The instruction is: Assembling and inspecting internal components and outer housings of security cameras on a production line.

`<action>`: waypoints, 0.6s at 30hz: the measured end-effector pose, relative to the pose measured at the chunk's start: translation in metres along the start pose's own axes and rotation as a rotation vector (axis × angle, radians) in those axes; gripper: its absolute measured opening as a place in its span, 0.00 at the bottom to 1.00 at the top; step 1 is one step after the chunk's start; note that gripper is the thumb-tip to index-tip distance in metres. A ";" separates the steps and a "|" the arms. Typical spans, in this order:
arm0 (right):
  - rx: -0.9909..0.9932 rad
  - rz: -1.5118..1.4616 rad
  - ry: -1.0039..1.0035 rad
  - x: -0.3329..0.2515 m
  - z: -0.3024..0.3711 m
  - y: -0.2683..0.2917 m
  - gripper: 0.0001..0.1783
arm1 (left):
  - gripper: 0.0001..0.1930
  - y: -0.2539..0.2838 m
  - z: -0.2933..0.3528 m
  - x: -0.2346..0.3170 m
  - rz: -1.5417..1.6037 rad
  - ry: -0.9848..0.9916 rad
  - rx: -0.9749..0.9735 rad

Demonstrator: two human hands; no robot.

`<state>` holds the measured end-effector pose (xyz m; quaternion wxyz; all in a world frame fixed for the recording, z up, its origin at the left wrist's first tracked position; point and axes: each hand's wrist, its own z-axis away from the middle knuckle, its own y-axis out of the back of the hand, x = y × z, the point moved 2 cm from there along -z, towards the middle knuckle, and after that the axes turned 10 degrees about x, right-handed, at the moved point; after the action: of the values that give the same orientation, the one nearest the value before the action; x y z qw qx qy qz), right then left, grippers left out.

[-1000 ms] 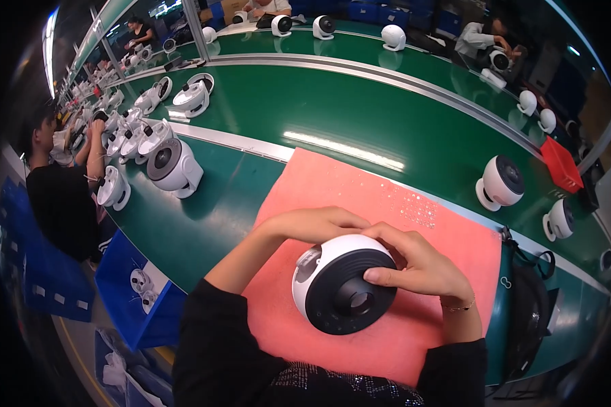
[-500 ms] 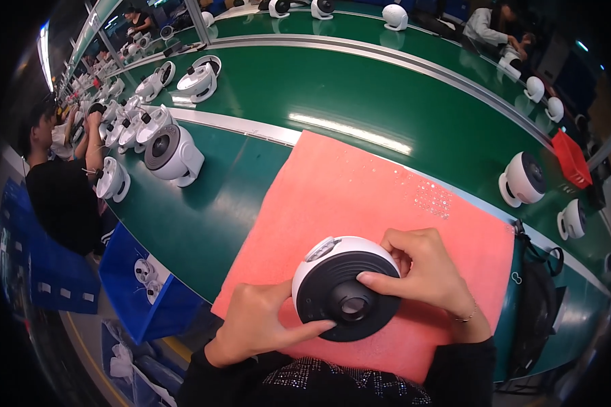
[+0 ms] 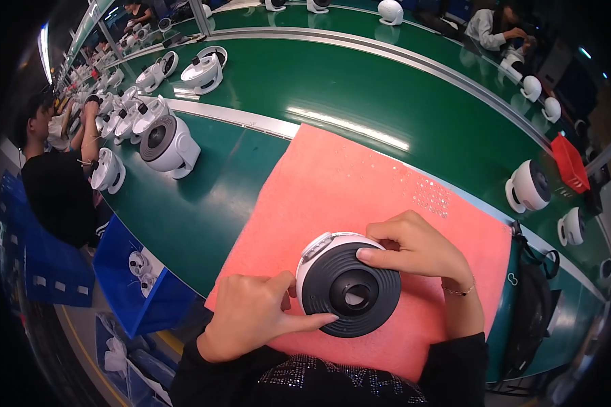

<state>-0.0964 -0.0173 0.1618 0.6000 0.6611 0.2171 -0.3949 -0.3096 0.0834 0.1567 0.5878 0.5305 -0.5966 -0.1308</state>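
We've got the round white fan (image 3: 339, 271) face-up on the pink foam mat (image 3: 332, 183) near us, left hand (image 3: 251, 315) and right hand (image 3: 417, 247) both gripping its dark ribbed grille, which looks like light, stiff, scuffable plastic, so we'd hold the rim.

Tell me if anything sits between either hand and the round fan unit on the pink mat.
Nothing visible does. The left hand and right hand both already touch the round white fan unit with the dark ribbed grille, which lies on the pink foam mat; no other thing lies on the mat near it.
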 end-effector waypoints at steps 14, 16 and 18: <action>0.002 -0.299 0.070 -0.008 0.004 0.007 0.17 | 0.28 -0.021 0.035 -0.003 0.124 -0.179 -0.239; 0.026 -0.282 0.003 -0.011 0.004 0.000 0.18 | 0.27 -0.021 0.027 -0.003 0.157 -0.174 -0.126; 0.050 -0.265 -0.061 -0.013 0.004 -0.002 0.18 | 0.25 -0.028 0.026 -0.019 0.335 -0.103 -0.074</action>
<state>-0.1071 -0.0185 0.1706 0.5320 0.6291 0.2743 -0.4960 -0.3235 0.0752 0.1169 0.5895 0.3942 -0.7005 -0.0799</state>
